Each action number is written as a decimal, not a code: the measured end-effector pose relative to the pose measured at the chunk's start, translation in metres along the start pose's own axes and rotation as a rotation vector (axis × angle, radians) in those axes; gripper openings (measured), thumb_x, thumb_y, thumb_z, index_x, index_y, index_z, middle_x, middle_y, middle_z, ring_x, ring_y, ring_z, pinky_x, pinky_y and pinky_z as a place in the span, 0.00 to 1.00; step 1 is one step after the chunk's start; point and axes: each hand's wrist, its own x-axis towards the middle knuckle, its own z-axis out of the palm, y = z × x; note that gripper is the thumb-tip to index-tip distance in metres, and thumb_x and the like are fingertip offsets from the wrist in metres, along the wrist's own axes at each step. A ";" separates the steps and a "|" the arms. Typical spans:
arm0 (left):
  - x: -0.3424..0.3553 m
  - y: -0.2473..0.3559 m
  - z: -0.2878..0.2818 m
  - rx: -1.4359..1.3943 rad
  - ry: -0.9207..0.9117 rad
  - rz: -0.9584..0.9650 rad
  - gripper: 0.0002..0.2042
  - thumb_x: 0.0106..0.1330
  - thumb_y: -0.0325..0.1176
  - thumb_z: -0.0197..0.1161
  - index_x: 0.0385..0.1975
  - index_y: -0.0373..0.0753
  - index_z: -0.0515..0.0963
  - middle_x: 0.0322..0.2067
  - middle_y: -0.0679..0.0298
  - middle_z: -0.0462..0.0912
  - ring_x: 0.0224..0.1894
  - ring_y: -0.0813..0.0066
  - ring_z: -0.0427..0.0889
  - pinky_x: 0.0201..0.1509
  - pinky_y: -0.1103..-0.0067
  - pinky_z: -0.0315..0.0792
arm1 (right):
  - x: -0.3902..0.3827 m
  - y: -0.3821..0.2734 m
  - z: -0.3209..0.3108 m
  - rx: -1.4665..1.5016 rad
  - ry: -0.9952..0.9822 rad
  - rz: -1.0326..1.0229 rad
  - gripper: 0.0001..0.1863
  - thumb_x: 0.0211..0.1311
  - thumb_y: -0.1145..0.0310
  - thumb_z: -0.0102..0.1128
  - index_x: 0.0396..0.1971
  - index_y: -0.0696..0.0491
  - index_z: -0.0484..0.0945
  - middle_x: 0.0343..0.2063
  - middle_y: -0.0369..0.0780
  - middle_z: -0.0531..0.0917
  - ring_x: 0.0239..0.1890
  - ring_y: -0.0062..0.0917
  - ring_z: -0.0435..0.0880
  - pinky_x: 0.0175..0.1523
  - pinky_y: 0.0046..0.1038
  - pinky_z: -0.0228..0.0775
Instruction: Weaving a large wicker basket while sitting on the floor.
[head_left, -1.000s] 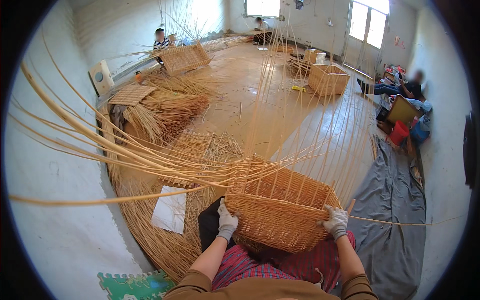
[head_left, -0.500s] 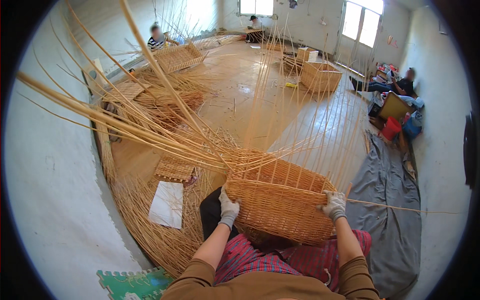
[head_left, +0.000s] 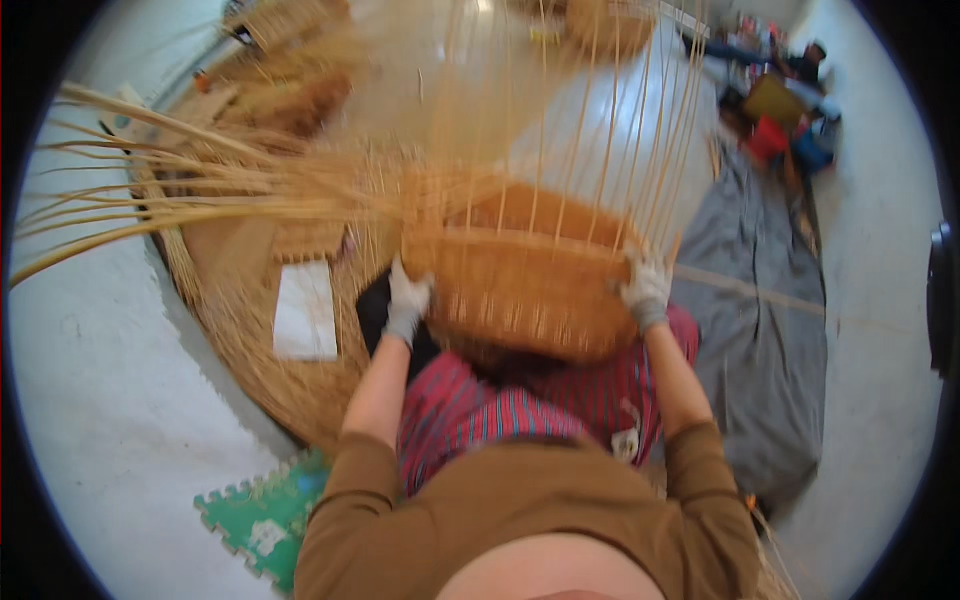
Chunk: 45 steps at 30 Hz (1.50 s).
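Note:
Over my lap I hold a half-woven wicker basket (head_left: 530, 300), tilted with its long near wall facing me. My left hand (head_left: 408, 302), in a pale work glove, is closed on its left end. The gloved right hand (head_left: 647, 288) grips the right end near the rim. Thin upright stakes (head_left: 540, 170) rise from the basket's walls. From its left corner a loose bundle of long willow rods (head_left: 250, 205) fans out to the left. Beneath the basket, a red striped cloth (head_left: 490, 425) covers my legs. Motion blurs the weave.
Cut rods (head_left: 265, 375) litter the floor at left around a white sheet (head_left: 305, 310) and a small woven panel (head_left: 308, 240). A green foam mat (head_left: 265, 515) lies lower left, grey cloth (head_left: 765, 330) at right. Farther off are a red bucket (head_left: 767, 140), another basket (head_left: 608, 28) and a seated person (head_left: 805, 62).
The head view has tipped downward, so the basket and both hands sit higher in the picture. Both hands keep their hold on the basket's ends, and the rod bundle has swung lower at left.

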 end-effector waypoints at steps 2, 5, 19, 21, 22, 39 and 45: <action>0.009 0.016 -0.006 -0.477 -0.065 -0.209 0.33 0.68 0.26 0.60 0.71 0.40 0.52 0.38 0.55 0.80 0.23 0.70 0.80 0.19 0.74 0.75 | -0.009 -0.016 0.009 -0.027 0.071 0.044 0.39 0.51 0.49 0.68 0.65 0.41 0.68 0.67 0.45 0.65 0.72 0.41 0.57 0.75 0.44 0.43; 0.058 0.035 -0.056 -0.747 0.178 0.113 0.21 0.67 0.23 0.62 0.58 0.40 0.66 0.31 0.63 0.78 0.22 0.75 0.77 0.20 0.77 0.75 | -0.035 -0.070 0.020 0.150 0.309 0.220 0.37 0.56 0.61 0.65 0.67 0.45 0.65 0.65 0.45 0.69 0.70 0.40 0.60 0.74 0.44 0.48; 0.018 0.053 -0.112 -1.173 -0.474 -0.070 0.33 0.68 0.46 0.61 0.68 0.35 0.61 0.59 0.54 0.74 0.61 0.65 0.74 0.69 0.75 0.64 | 0.000 -0.386 -0.083 1.059 -0.029 -1.077 0.27 0.52 0.60 0.68 0.53 0.48 0.75 0.51 0.45 0.77 0.59 0.38 0.72 0.61 0.40 0.65; 0.052 0.071 -0.143 -0.661 -0.637 -0.078 0.34 0.67 0.39 0.64 0.69 0.35 0.58 0.63 0.54 0.69 0.65 0.66 0.69 0.71 0.73 0.60 | -0.001 -0.396 -0.095 1.057 -0.117 -1.137 0.21 0.53 0.57 0.67 0.48 0.47 0.79 0.44 0.45 0.81 0.52 0.38 0.78 0.55 0.40 0.70; 0.069 0.084 -0.154 -0.148 -0.770 -0.087 0.36 0.65 0.33 0.66 0.70 0.34 0.55 0.67 0.54 0.64 0.68 0.67 0.64 0.74 0.70 0.56 | -0.006 -0.397 -0.093 0.935 -0.158 -1.273 0.16 0.54 0.54 0.65 0.39 0.47 0.79 0.34 0.43 0.81 0.42 0.38 0.80 0.47 0.41 0.71; 0.118 0.138 -0.091 -0.882 -0.252 0.383 0.20 0.76 0.40 0.52 0.59 0.34 0.69 0.12 0.72 0.65 0.17 0.81 0.68 0.36 0.77 0.80 | 0.054 -0.177 0.052 2.209 -0.019 0.145 0.13 0.76 0.60 0.45 0.42 0.55 0.74 0.21 0.33 0.72 0.22 0.22 0.73 0.37 0.36 0.79; 0.056 0.157 -0.033 -0.729 0.193 0.383 0.24 0.66 0.34 0.67 0.58 0.35 0.69 0.38 0.63 0.80 0.42 0.75 0.80 0.51 0.75 0.80 | 0.057 -0.157 0.038 1.761 -0.076 0.174 0.07 0.71 0.74 0.54 0.45 0.54 0.76 0.28 0.34 0.80 0.29 0.18 0.78 0.39 0.24 0.78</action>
